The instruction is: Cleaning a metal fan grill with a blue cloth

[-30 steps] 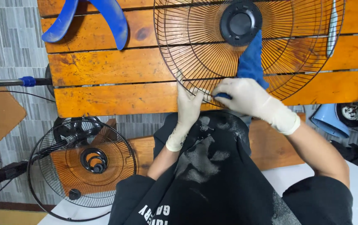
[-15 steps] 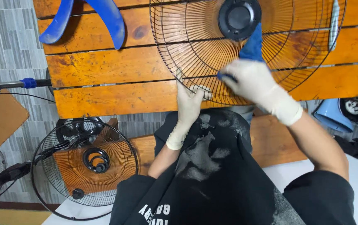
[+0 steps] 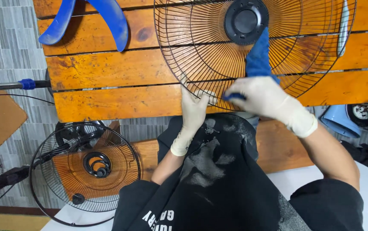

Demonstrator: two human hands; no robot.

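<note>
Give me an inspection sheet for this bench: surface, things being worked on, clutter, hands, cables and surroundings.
Surface: orange wooden slat table, worn and stained.
Job's things: black wire fan guard lying on the table; blue cloth pressed on its wires.
Clutter: blue fan blade at the table's far left.
Hands: left hand gloved, gripping the guard's rim; right hand gloved, holding the cloth.
Cables: thin black cable on the floor, left.
Surroundings: second fan guard on the floor; light blue housing at right.

bright, even light with soft shadows; the right hand (image 3: 266,97) looks perhaps slightly motion-blurred.
</note>
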